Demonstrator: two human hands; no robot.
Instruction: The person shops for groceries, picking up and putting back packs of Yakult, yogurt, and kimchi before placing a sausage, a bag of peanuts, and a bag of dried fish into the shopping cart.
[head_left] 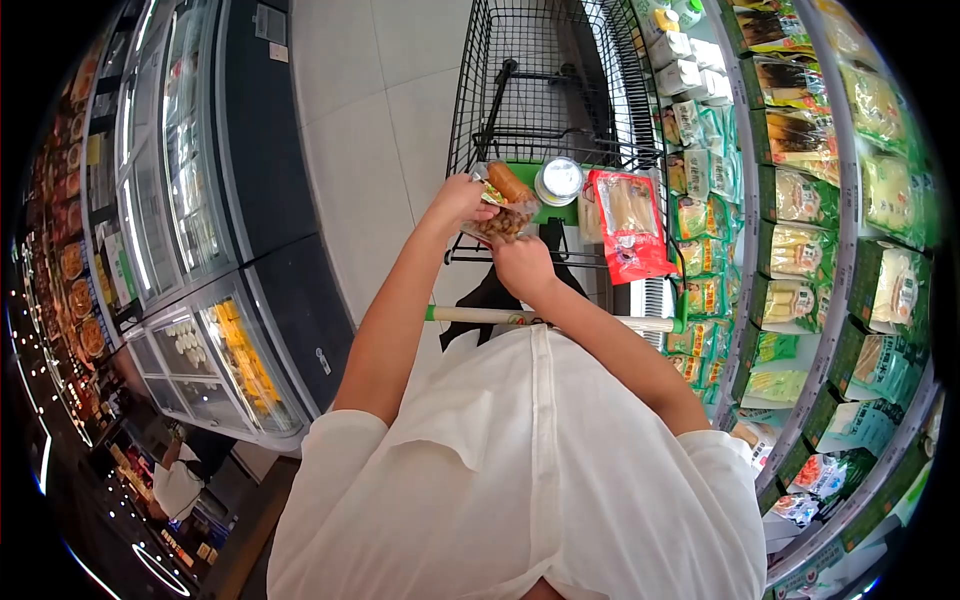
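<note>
My left hand (465, 200) is closed on the left edge of a clear plastic pack (500, 220) of small brown pieces. At the pack's near edge, my right hand (524, 266) grips it with curled fingers. A long brown sausage-shaped item (510, 182) lies against the pack's far side. Just right of it stands a round tub (560, 181) with a white lid. Farther right, a red-edged packet (630, 225) with pale contents leans at the cart's side. These things rest on the green seat panel (570, 213) of the shopping cart (468, 95).
The cart's handlebar (650, 324) runs close to my white shirt, with a black strap (480, 300) hanging near it. Shelves of packaged food (795, 250) line the right side. Glass-fronted display cases (190, 150) stand on the left. A person (178, 480) is visible at lower left.
</note>
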